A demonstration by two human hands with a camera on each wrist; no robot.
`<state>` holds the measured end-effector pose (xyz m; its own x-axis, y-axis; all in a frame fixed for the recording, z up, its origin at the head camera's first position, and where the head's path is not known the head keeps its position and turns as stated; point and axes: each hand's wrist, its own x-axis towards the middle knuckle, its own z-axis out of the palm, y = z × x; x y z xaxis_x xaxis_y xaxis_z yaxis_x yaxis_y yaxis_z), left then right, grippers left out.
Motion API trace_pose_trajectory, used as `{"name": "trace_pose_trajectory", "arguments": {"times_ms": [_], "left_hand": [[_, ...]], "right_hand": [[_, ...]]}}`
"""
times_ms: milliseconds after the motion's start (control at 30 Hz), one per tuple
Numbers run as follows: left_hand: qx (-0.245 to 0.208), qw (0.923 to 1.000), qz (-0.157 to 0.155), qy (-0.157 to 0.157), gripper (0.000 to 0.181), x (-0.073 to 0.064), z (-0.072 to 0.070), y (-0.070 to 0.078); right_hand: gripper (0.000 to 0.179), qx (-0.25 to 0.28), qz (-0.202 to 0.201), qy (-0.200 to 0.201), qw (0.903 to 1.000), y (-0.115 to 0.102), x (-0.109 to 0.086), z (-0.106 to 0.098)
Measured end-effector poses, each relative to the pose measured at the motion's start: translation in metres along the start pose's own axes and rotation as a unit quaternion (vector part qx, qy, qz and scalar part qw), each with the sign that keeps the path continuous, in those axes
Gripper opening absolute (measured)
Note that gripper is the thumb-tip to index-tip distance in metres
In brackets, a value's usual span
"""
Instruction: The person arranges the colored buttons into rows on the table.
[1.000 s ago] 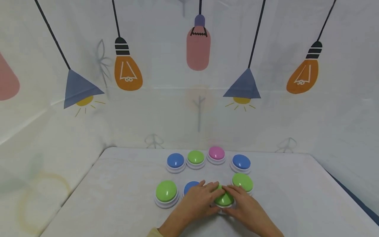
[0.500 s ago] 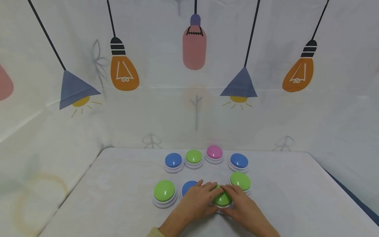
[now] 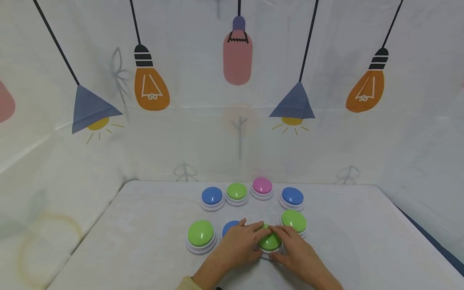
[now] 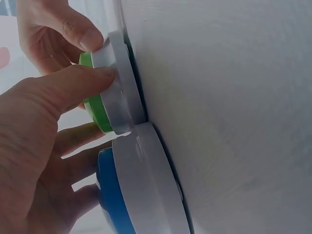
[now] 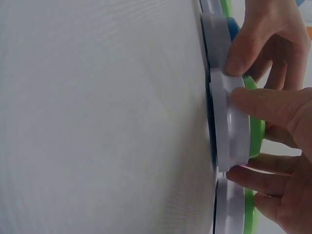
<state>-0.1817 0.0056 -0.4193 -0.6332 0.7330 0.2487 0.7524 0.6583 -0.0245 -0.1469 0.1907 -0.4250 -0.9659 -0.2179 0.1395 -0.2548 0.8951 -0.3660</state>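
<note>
In the head view a green push button (image 3: 269, 241) on a white round base sits on the table, between my two hands. My left hand (image 3: 237, 246) grips its left side, thumb (image 4: 92, 83) on the white base. From the right my right hand (image 3: 299, 253) grips it too, its thumb (image 5: 258, 100) on the near side of the base. A blue button (image 4: 114, 187) stands directly left, its base against the green one's; the left hand's other fingers touch or lie close to it. To the right and behind is another green button (image 3: 294, 221), close to the right fingers.
A large green button (image 3: 201, 234) stands at the left. Behind is a row: a blue button (image 3: 212, 196), a green button (image 3: 237, 191), a pink button (image 3: 262, 186) and a second blue button (image 3: 292, 196). A lamp-printed cloth wall (image 3: 199, 133) rises behind the table (image 3: 152, 225).
The held green button has shifted slightly left and away from me, towards the blue button, with both hands around it. The head view also swung a little to the right earlier.
</note>
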Motion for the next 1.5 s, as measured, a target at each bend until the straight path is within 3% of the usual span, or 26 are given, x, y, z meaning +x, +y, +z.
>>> {"name": "trace_pose_trajectory", "arguments": {"times_ms": [200,600,1000,1200,1333,1500], "left_hand": [[0.016,0.9996,0.013,0.02,0.058,-0.001,0.002,-0.001],[0.005,0.9998,0.02,0.003,0.057,-0.001,-0.003,-0.001],[0.02,0.9991,0.024,0.028,0.057,-0.002,-0.003,-0.001],[0.017,0.9978,0.029,0.057,0.057,0.0,-0.004,0.0],[0.018,0.9955,0.037,0.085,0.053,0.002,-0.005,0.002],[0.017,0.9954,0.034,0.088,0.052,0.006,-0.006,0.006]], "right_hand": [[0.069,0.001,0.001,-0.007,1.0,-0.003,0.0,-0.001],[0.068,-0.01,-0.023,0.002,0.9997,0.0,-0.002,-0.003],[0.068,0.011,-0.012,-0.032,0.9993,0.001,-0.003,-0.007],[0.066,0.013,-0.038,0.013,0.9991,0.006,-0.005,-0.014],[0.064,0.015,-0.029,0.028,0.9991,0.011,-0.006,-0.022],[0.061,0.017,-0.039,0.046,0.9981,0.015,-0.006,-0.029]]}}
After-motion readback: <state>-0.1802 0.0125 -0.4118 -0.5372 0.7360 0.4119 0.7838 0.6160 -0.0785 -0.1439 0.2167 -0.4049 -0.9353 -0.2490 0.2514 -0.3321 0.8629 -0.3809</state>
